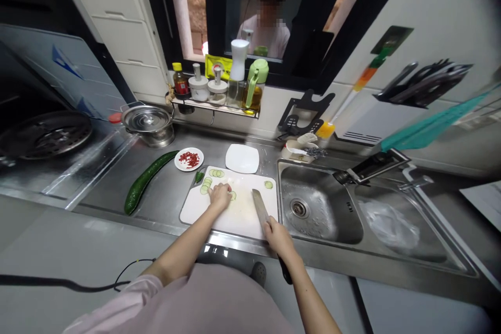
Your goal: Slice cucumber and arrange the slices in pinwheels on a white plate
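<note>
A white cutting board (242, 219) lies on the steel counter with thin cucumber slices (216, 173) along its left side and another cucumber slice (268, 185) near its right edge. My left hand (219, 197) rests low on the board, fingers curled together over a cucumber slice (233, 195) that pokes out at their right side. What else is under the palm is hidden. In my right hand (278, 237) is a kitchen knife (260, 205), gripped at the handle. Its wide blade points away from me over the board's right part, apart from the slices.
Left of the board lies a whole cucumber (146, 180). Behind are a small plate of chopped red pieces (189, 165) and a white square plate (242, 158). A lidded steel pot (154, 128) stands back left. The sink (321, 209) adjoins on the right; a seasoning shelf (219, 107) hangs behind.
</note>
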Tool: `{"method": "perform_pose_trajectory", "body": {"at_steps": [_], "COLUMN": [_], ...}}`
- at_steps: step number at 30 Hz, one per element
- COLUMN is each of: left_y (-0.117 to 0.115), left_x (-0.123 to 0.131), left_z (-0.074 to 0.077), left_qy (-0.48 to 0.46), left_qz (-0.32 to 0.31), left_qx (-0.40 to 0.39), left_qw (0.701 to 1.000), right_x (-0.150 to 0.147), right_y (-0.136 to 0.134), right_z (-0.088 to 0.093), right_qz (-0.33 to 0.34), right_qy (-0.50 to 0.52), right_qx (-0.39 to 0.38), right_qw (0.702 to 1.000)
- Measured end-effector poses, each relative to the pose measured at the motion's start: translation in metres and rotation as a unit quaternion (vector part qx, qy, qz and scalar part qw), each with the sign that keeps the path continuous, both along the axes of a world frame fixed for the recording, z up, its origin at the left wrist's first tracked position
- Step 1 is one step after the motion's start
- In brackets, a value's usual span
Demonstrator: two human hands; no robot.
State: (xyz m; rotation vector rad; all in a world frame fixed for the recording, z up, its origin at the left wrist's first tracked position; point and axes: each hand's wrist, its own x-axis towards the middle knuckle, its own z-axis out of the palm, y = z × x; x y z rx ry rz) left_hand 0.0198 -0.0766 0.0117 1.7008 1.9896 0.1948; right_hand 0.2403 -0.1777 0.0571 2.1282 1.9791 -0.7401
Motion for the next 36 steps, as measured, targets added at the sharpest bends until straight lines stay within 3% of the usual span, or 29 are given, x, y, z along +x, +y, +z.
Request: {"method": "perform_pose_trajectory", "body": {"at_steps": [9,13,17,25,36], "left_y": [-0.002,-0.01,-0.024,-0.036,-0.032], "left_x": [0.004,-0.006,-0.031,-0.077,-0.092], "left_z": [0.007,0.008,0.003,-0.005,-0.006], "left_qy": [-0.053,-0.121,-0.149,-0.111,-0.054], "left_qz": [0.023,0.084,0.155,0.237,0.262], "left_qx": [0.008,0.017,0.043,0.081,0.057], "left_qw": [0.998,0.989,0.976,0.962,0.962], "right_x": [0.001,-0.001,-0.002,-0.007,-0.009], "right_y": [0.0,0.003,0.006,0.014,0.019], "right_z": [-0.015,-0.016,-0.017,-0.014,-0.014], "right_qz": [0.001,-0.007,0.001,0.001,0.012], "right_qy": [0.042,0.046,0.048,0.027,0.013], "right_qx": [0.017,0.015,0.013,0.0,-0.009], "right_qw": [0.999,0.999,0.999,1.0,1.0]}}
